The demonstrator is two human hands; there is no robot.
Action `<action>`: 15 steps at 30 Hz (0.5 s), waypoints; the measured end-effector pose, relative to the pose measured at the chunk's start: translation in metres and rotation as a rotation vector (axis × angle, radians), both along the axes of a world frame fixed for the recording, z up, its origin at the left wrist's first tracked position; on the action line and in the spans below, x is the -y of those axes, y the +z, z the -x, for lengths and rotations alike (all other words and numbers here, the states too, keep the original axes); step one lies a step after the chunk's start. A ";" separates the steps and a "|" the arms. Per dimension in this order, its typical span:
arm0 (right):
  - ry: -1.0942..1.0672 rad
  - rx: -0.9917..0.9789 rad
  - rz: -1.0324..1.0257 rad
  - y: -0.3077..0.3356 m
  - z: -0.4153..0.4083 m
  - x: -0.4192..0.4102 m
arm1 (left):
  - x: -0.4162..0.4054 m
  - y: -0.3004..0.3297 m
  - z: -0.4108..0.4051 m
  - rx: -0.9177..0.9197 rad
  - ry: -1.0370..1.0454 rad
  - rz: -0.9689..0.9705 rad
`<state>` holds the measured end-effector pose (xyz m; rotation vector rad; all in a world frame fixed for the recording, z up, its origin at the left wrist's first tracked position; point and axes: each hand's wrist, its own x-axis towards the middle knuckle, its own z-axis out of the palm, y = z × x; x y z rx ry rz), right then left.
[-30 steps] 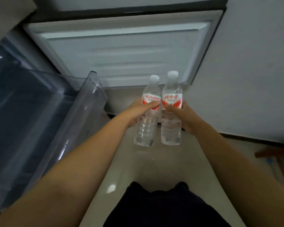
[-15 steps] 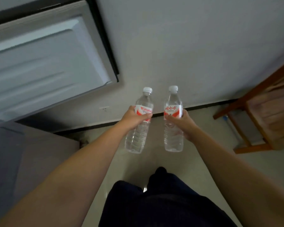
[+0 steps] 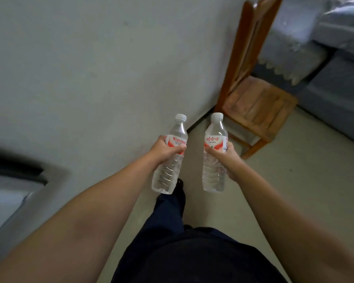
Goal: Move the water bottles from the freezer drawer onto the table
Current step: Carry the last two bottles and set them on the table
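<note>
Hands at mid-frame, each wrapped around one bottle. The left hand [image 3: 165,152] curls its fingers and thumb around a clear plastic water bottle with a white cap and red-and-white label [image 3: 169,158], gripping at the lower edge of the label; the neck and cap rise above the fist, the ribbed lower body hangs below it, and the bottle tilts with its cap toward the right. The right hand [image 3: 226,158] closes in the same way on a second clear plastic water bottle with a white cap and red-and-white label [image 3: 215,154], held nearly upright, most of its body showing to the left of the palm. The two bottles are side by side, apart, above the pale floor [image 3: 294,180]. Both forearms run to the lower corners and are cut off there. Dark trousers [image 3: 184,252] fill the bottom centre; the foot is largely hidden behind the left bottle. A brown wooden chair [image 3: 253,103] stands against the grey wall [image 3: 90,68] at upper right, its top cropped. Grey bedding [image 3: 325,37] in the upper right corner and a blurred grey panel with a dark edge [image 3: 12,186] at the left edge are hard to make out.
</note>
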<state>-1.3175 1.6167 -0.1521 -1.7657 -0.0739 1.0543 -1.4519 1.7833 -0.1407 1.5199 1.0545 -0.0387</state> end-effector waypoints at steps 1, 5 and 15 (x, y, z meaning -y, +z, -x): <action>-0.064 0.003 -0.005 0.001 -0.011 0.004 | -0.005 -0.001 -0.019 -0.004 -0.056 0.009; -0.288 -0.004 0.000 0.004 -0.050 0.022 | -0.022 0.004 -0.093 -0.056 -0.288 -0.003; -0.824 0.001 -0.041 0.001 -0.082 0.086 | 0.014 0.009 -0.250 -0.068 -0.833 -0.025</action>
